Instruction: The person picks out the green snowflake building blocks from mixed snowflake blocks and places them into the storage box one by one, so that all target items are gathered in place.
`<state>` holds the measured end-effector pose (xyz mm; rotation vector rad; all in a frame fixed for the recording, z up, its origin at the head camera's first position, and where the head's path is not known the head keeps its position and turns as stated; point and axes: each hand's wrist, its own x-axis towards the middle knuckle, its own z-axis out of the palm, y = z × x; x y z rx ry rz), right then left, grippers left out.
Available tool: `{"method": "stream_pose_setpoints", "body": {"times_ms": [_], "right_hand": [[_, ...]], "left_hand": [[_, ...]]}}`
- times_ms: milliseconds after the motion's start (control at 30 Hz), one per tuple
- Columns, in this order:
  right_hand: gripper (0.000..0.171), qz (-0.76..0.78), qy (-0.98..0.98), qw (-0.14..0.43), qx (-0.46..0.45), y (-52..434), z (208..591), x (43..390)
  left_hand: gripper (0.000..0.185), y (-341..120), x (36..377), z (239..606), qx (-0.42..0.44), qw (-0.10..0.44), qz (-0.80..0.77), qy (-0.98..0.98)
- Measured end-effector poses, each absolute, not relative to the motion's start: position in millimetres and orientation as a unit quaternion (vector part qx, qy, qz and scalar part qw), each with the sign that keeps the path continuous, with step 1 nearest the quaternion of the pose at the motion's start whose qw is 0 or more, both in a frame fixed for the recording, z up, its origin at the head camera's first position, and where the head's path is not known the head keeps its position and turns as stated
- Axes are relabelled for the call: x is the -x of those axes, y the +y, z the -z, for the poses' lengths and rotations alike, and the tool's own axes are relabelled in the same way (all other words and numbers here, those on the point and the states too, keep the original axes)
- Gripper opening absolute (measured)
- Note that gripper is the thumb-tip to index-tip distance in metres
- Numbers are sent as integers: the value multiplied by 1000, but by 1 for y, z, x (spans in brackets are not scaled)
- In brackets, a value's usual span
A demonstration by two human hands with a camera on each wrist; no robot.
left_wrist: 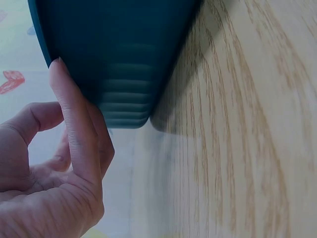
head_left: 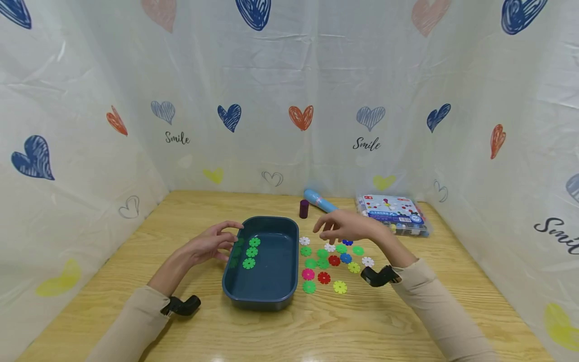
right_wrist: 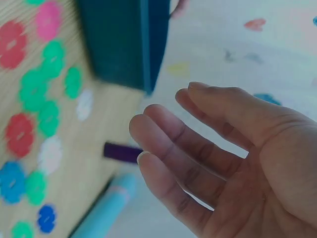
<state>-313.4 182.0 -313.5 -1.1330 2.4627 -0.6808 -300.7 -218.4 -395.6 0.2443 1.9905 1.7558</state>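
Touching the tray [head_left: 277,274] of three green discs [head_left: 251,252] at its ten o'clock with left hand [head_left: 212,244] spread. Hovering by coloured discs [head_left: 334,260] at the tray's three o'clock with right hand [head_left: 346,225] loosely spread.

The bin [head_left: 271,281] is smooth plastic with a soft sheen; the notched discs [head_left: 306,288] are plastic; the tabletop [head_left: 316,332] is grained wood; the curtain [head_left: 271,60] is creased, shiny sheeting; the sleeves [head_left: 135,314] are matt cloth; the purple cylinder [head_left: 304,209], seen small, may be plastic.
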Motion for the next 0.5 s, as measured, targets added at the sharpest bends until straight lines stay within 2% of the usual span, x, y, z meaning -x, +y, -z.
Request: {"method": "stream_pose_setpoints", "body": {"times_ms": [233, 500], "right_hand": [[26, 264, 867, 178, 383, 218, 335, 313], [25, 266, 885, 152, 352, 247, 354, 314]], "left_hand": [[52, -220, 301, 397, -91, 237, -641, 724], [49, -219, 301, 397, -93, 236, -642, 724]]}}
